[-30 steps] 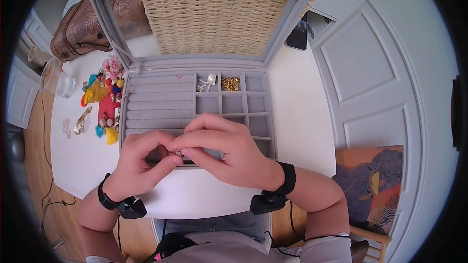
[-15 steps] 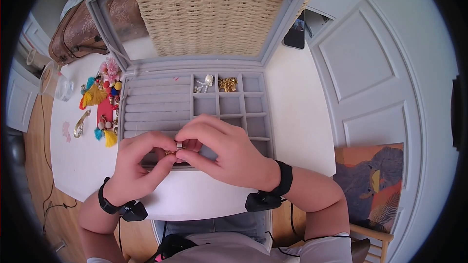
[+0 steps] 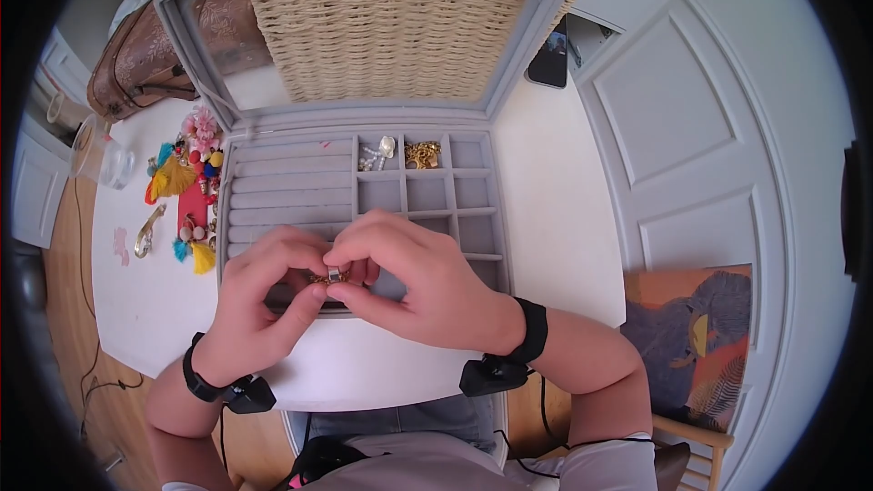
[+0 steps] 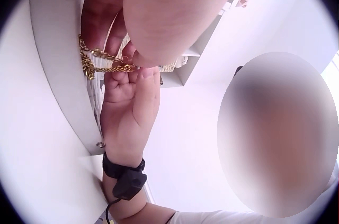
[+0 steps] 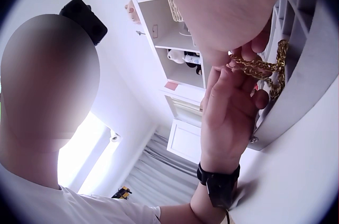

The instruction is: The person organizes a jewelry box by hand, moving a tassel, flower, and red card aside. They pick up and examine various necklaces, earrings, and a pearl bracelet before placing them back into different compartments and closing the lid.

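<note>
Both hands meet over the front edge of a grey jewelry box (image 3: 291,184), fingertips close together. A gold chain (image 5: 278,68) hangs in a loop from the fingertips, with a shiny metal clasp (image 3: 335,274) showing between them. My left hand (image 3: 264,291) pinches one end between thumb and index finger. Thumb and index finger of my right hand (image 3: 427,286) pinch the chain at the clasp. In the left wrist view the chain (image 4: 108,68) drapes past the fingers towards the box. The fingertips hide part of the clasp.
The box's glass lid (image 3: 400,36) stands raised at the back. Two compartments hold a pearl piece (image 3: 386,147) and gold jewelry (image 3: 422,155). Tasselled trinkets (image 3: 177,177), a gold bangle (image 3: 147,232) and a clear cup (image 3: 116,166) lie left; a phone (image 3: 548,64) lies back right.
The right fingers have shifted and spread slightly, bringing the clasp into sight between the fingertips. Both hands stay over the box front; the head view has shifted a little.
</note>
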The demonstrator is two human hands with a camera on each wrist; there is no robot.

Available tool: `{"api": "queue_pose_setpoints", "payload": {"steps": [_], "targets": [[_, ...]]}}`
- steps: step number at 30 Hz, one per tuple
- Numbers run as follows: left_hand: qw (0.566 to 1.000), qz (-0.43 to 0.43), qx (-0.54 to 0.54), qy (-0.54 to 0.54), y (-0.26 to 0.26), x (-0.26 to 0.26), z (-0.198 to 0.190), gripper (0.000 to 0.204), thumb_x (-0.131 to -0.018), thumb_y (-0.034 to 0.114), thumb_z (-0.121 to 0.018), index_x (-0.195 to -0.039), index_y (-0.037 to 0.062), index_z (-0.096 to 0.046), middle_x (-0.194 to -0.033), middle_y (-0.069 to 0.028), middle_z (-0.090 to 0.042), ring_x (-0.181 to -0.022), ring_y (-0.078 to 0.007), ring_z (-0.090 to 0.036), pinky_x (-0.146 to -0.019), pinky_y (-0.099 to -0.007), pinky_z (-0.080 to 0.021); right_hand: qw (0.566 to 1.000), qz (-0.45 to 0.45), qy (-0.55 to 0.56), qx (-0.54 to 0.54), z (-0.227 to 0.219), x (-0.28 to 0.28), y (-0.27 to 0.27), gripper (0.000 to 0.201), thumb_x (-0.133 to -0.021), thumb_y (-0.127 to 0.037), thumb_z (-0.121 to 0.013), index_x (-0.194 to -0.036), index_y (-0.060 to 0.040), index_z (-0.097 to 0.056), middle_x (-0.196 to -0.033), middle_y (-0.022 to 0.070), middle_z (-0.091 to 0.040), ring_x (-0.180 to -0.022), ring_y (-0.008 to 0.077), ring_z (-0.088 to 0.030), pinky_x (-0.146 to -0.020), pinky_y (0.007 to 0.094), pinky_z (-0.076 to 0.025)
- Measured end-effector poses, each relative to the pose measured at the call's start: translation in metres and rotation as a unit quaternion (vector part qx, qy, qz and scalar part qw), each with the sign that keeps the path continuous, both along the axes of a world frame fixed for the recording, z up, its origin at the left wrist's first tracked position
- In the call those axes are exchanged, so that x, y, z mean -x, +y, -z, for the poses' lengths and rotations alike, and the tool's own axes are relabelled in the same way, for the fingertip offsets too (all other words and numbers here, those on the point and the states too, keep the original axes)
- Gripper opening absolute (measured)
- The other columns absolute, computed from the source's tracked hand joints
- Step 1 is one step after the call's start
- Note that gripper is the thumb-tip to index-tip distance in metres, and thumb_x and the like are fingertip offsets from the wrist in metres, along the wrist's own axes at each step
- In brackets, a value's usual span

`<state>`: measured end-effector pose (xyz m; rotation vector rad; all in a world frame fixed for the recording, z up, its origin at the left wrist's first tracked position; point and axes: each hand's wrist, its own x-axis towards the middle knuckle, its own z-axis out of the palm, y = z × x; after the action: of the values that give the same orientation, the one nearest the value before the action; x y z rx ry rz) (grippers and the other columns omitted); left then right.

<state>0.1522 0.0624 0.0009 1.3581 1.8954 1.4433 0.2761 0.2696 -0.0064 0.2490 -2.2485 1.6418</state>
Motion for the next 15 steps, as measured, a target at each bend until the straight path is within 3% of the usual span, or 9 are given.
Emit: {"api": "queue_pose_setpoints", "payload": {"steps": [9,11,15], "targets": [[1.0,0.028,-0.007,-0.009,-0.0016,0.0005,0.0027,0.019,-0.098,-0.003,-0.071,-0.116,-0.0002,-0.065,-0.12,-0.0167,-0.071,-0.097,-0.0238,-0.073,-0.081,-0.0322,-0.061,0.999,-0.004,0.033,-0.02,0.0003,-0.0006,0.0009,0.029,-0.091,0.002,-0.084,-0.117,-0.0034,-0.073,-0.112,0.0077,-0.07,-0.082,0.0125,-0.071,-0.074,0.0268,-0.06],[0.999,0.03,-0.011,-0.013,-0.0008,-0.0001,0.0039,0.019,-0.099,-0.003,-0.071,-0.116,-0.0002,-0.064,-0.119,-0.0166,-0.071,-0.096,-0.0236,-0.074,-0.081,-0.0319,-0.062,0.999,-0.008,0.036,-0.017,-0.0013,-0.001,0.0009,0.02,-0.097,-0.007,-0.081,-0.114,-0.0036,-0.07,-0.109,0.008,-0.067,-0.082,0.0211,-0.074,-0.072,0.0333,-0.064],[0.999,0.032,-0.016,-0.023,-0.0003,-0.0017,0.005,0.021,-0.099,-0.003,-0.073,-0.117,-0.0005,-0.063,-0.118,-0.0161,-0.072,-0.094,-0.0223,-0.074,-0.08,-0.0309,-0.062,0.999,-0.008,0.043,-0.018,-0.0014,-0.0013,0.0005,0.02,-0.098,-0.006,-0.08,-0.114,-0.0039,-0.07,-0.109,0.0083,-0.067,-0.081,0.0221,-0.074,-0.07,0.0335,-0.062]]}}
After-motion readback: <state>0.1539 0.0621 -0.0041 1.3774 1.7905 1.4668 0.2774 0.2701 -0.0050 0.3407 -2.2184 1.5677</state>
